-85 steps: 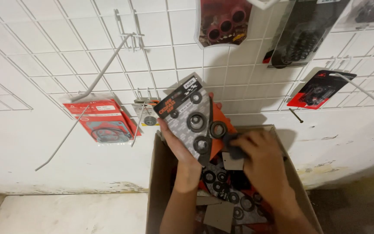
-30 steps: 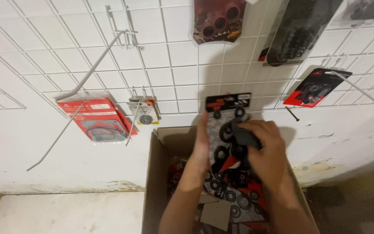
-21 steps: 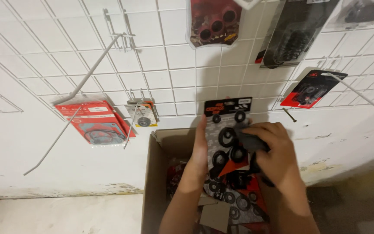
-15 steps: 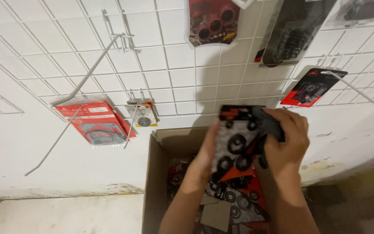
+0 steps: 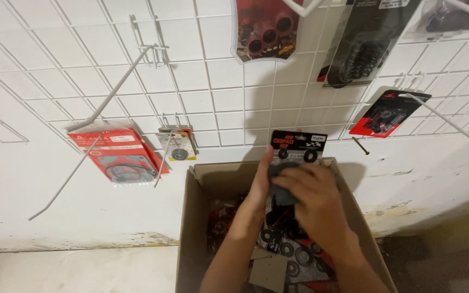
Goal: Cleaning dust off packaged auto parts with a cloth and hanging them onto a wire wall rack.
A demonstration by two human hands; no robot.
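Note:
Both my hands hold a flat pack of black rubber rings (image 5: 298, 143) upright above an open cardboard box (image 5: 190, 228). The pack has a black and red card, and only its top shows. My left hand (image 5: 258, 189) grips its left edge, fingers pointing up. My right hand (image 5: 311, 199) lies across its front and covers most of it. More packs of black rings (image 5: 291, 250) lie in the box beneath my forearms.
A white wire grid wall (image 5: 213, 103) stands behind the box. On its hooks hang a red pack (image 5: 118, 154), a small pack (image 5: 177, 145), a dark red pack (image 5: 267, 27), a black pack (image 5: 362, 43) and a red-black pack (image 5: 385, 113). Long bare hooks (image 5: 116, 92) stick out.
The pack has moved from the left of the box to above its middle. My right hand came off the box contents and now covers the pack's front.

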